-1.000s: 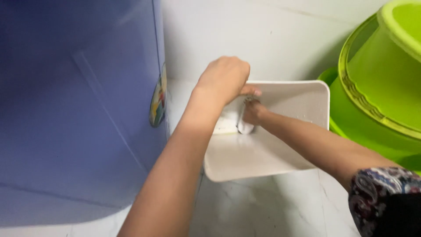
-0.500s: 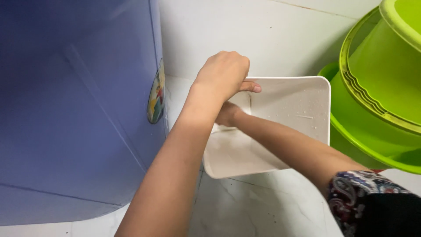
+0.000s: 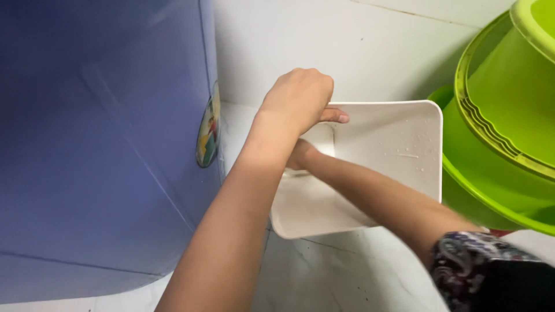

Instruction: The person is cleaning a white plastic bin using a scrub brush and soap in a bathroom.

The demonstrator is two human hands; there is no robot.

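Head view: left hand (image 3: 298, 101) hides right hand (image 3: 299, 156).

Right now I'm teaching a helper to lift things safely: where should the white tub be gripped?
Grip the white tub by its far rim, from above, where the left hand already clasps it. The rim is thin and exposed there; green basins crowd its right side, the blue drum its left.

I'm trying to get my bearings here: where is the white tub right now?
In the head view the white tub sits centre-right on the pale floor, between the blue barrel on its left and the green basins on its right, with both hands at its near-left rim.
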